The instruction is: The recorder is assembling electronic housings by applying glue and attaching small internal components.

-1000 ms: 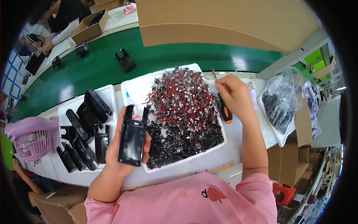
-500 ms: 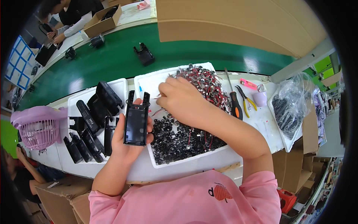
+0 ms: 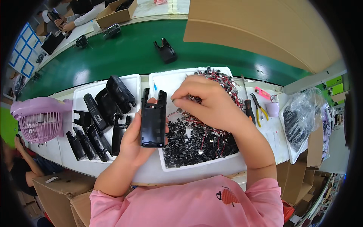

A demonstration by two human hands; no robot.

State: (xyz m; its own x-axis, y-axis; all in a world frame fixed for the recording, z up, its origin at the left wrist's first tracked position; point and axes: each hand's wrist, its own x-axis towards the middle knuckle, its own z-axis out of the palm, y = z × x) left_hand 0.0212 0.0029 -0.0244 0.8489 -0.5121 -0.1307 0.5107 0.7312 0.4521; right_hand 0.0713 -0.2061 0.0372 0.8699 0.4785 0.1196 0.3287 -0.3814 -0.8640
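My left hand is closed round a black plastic housing shell, held upright with its two prongs at the far end. Just right of those prongs, my right hand pinches thumb and forefinger on a small dark part, too small to name. Beneath that hand is a white foam tray. Many small black parts fill its near half, and small pieces with red and black wires are heaped at its far right. The right hand and forearm hide part of the heap.
At left, another foam tray holds several black shells, beside a purple fan. At right lie a screwdriver, yellow-handled pliers and a bagged tray. Beyond runs a green belt carrying a black housing; co-workers sit far left.
The whole view has shifted, so the bench sits further right. My right hand has turned, and its pinched fingertips now show a small dark part. My left hand still holds the shell.
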